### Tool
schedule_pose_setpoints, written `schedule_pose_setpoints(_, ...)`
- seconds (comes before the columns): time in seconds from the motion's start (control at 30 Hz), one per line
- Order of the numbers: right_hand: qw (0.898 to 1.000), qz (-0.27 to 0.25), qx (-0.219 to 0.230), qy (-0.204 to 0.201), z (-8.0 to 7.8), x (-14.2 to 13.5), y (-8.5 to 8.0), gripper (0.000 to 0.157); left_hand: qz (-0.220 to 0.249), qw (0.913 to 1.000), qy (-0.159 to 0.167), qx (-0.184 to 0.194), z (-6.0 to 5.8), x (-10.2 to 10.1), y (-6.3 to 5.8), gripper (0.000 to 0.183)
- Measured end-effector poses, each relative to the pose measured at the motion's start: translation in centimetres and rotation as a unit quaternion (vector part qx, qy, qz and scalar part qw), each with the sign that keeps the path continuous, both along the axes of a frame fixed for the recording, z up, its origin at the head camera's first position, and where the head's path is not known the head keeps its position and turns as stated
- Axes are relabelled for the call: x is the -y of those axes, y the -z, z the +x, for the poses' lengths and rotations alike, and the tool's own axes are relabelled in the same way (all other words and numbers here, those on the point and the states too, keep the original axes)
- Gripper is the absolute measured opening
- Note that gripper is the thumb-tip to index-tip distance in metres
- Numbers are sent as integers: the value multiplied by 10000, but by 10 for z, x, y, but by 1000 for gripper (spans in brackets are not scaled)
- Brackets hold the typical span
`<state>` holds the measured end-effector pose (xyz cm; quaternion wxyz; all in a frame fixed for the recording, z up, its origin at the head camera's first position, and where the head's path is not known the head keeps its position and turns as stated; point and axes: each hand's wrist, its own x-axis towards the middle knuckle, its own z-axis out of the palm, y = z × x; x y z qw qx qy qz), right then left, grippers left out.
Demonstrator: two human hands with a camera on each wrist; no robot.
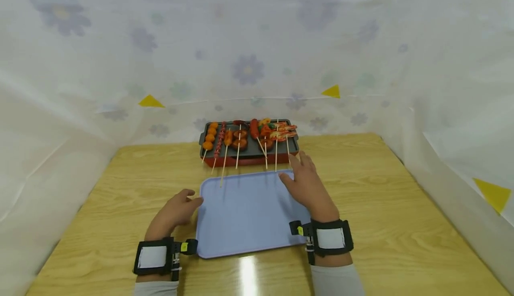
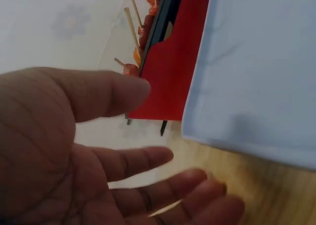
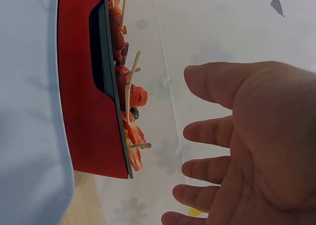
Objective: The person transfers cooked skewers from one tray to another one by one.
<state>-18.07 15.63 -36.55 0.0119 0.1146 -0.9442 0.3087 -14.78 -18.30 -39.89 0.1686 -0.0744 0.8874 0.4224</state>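
Pale blue tray (image 1: 245, 218) on the wooden counter (image 1: 405, 206), with a loaded red and black grill (image 1: 250, 160) at its 12 o'clock.
At 9 o'clock of the tray, just beside the rim, the left grip (image 1: 178, 211), holding nothing, with fingers relaxed. At 2 o'clock, above the tray's far corner, the right grip (image 1: 307, 182), also without any object, with fingers extended toward the grill. On the grill, many skewers (image 1: 239, 144): orange balls (image 1: 210, 137) at the 9 o'clock end, shrimps (image 1: 286, 134) at the 3 o'clock end.
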Motion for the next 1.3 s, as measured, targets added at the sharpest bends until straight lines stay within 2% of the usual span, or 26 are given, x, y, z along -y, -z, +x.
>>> schedule_pose_setpoints(0.1, 9999, -28, -28, 145, 1, 2, 3, 66, 632, 9979, 7, 139, 0, 5, 11, 66)
schedule_pose_setpoints(0.23, 9986, -106, -175, 489, 0, 2, 0, 63, 914, 9958, 57, 66, -7, 5, 16, 71)
schedule_pose_setpoints(0.3, 9976, -239, -223, 614, 0, 0, -3, 61, 746, 9971, 172, -3, -10, 4, 17, 64)
schedule_pose_setpoints(0.37, 9967, -375, -239, 678, -2, 0, -6, 60, 648, 9976, 244, -65, -13, 4, 17, 44)
schedule_pose_setpoints(0.47, 9956, -515, -241, 739, -3, 1, -9, 58, 238, 9988, 400, -145, -14, 3, 18, 13)
schedule_pose_setpoints(0.63, 9931, -716, -301, 875, -3, 3, -7, 55, -147, 9984, 451, -316, -14, 2, 21, 6)
schedule_pose_setpoints(0.83, 9891, -879, -379, 1119, -2, 3, -5, 51, 206, 9987, 367, -272, -14, 0, 23, 14)
schedule_pose_setpoints(0.97, 9881, -926, -454, 1141, -6, 1, -1, 48, 217, 9995, 185, -111, -12, -1, 25, 17)
schedule_pose_setpoints(1.1, 9852, -1121, -455, 1214, -11, 0, 3, 47, 243, 9995, 133, -120, -13, 0, 26, 21)
schedule_pose_setpoints(1.2, 9848, -1131, -535, 1201, -13, 3, 4, 46, 281, 9994, 116, -146, -14, 1, 26, 33)
schedule_pose_setpoints(1.3, 9882, -871, -715, 1038, -20, 5, 6, 45, 324, 9993, 108, -144, -15, 4, 25, 46)
